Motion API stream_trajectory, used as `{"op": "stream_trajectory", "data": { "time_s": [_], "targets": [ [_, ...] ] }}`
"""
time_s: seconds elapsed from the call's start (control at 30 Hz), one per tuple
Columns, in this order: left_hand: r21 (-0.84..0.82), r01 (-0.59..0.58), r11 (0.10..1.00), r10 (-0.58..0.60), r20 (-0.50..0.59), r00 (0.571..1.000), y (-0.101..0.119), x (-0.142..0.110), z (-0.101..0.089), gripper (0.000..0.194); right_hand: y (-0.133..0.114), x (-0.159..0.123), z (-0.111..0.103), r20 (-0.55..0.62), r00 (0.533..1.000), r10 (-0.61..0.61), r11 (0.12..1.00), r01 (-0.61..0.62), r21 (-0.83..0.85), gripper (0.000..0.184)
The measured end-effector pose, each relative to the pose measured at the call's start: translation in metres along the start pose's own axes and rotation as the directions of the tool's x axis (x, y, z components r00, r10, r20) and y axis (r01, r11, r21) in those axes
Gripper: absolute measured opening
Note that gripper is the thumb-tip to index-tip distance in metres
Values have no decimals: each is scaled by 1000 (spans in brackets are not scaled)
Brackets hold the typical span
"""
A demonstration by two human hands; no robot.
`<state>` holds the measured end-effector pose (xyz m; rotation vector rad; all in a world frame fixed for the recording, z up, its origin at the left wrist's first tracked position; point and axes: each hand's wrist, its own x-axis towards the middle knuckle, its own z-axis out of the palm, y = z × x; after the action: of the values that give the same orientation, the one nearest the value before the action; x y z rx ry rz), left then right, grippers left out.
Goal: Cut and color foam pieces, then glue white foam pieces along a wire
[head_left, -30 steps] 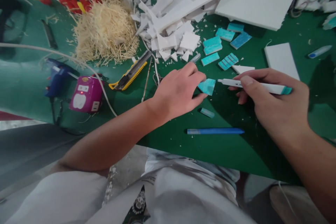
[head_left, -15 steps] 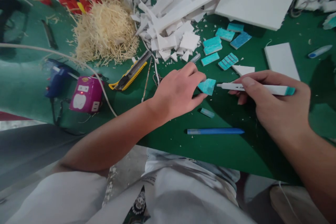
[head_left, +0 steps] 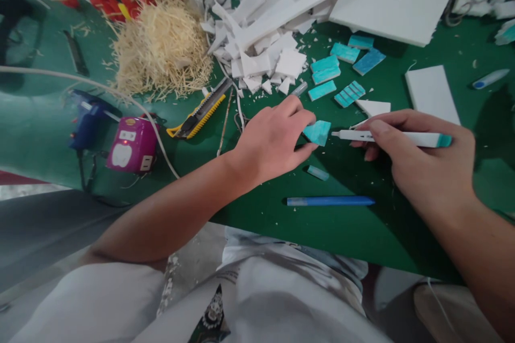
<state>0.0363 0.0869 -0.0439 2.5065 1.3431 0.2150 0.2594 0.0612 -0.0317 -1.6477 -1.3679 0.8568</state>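
My left hand pinches a small turquoise-coloured foam piece between thumb and fingers, low over the green table. In my right hand is a white marker with a turquoise end, held like a pen. Its tip points left, close beside the foam piece with a slight gap. Below my left hand lies a turquoise marker cap. A blue pen rests nearer the table's front edge. Several turquoise foam pieces lie beyond my hands, one with dark stripes.
White foam scraps and a straw-like heap lie at the back. A yellow utility knife, pink power adapter and blue glue gun are on the left, crossed by a white cable. White foam boards sit right.
The marker has tilted very slightly, its tip a touch lower. Both hands otherwise keep their places and their grips.
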Motion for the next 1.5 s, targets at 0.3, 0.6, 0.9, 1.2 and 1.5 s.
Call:
{"op": "stream_trajectory", "data": {
  "time_s": [0.3, 0.6, 0.9, 1.2, 1.5],
  "targets": [
    [6, 6, 1000, -6, 15, 1000, 0, 1, 0, 33, 5, 0, 1, 4, 1000, -30, 999, 29, 33, 21],
    [22, 34, 999, -34, 1, 999, 5, -1, -3, 58, 5, 1, 2, -22, 999, -42, 999, 42, 34, 16],
    [156, 133, 979, -134, 2, 991, 17, 5, -5, 54, 7, 0, 1, -51, 998, -48, 997, 51, 56, 15],
    [85, 63, 994, -65, 19, 998, 8, 0, -3, 54, 9, 1, 0, -32, 998, -60, 998, 61, 30, 19],
    [97, 76, 992, -78, 13, 997, 7, 2, -1, 42, 10, -1, 1, -42, 997, -71, 997, 72, 21, 18]
  ]
}}
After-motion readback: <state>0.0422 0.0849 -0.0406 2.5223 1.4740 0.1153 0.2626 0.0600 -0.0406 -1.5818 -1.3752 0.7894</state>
